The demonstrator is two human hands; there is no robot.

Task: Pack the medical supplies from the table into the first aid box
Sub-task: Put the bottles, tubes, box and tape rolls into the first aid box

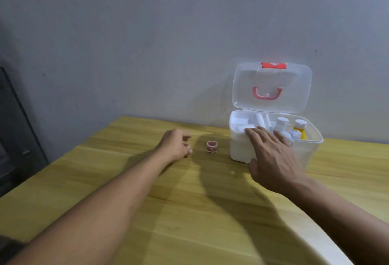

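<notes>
Head view: tabletop (189, 212) with one small item left out, box (240, 149) open at the right, lid (271, 87) standing up against the wall.
Item to pack: small red-and-white tape roll (212, 146), upright on the tabletop, between the two hands, just left of the box and apart from it.
Left hand (175, 145): loosely curled, empty, near the roll on its left, not touching.
Right hand (273, 155): flat and spread, empty, fingers (259, 134) over the box's near rim.
Box contents: white bottles (281, 124), a yellow bottle (301, 131) and white packs; free room hard to judge.
Step in hand: likely picking up the roll with the left hand.
Doing it well: pinch across the rim from above, lift clear of the box wall, lower into a gap among the bottles without tipping them.
Right hand's part: steady the box, fingers kept out of the drop path.
Risk: roll set on edge rolling off across the tabletop.
</notes>
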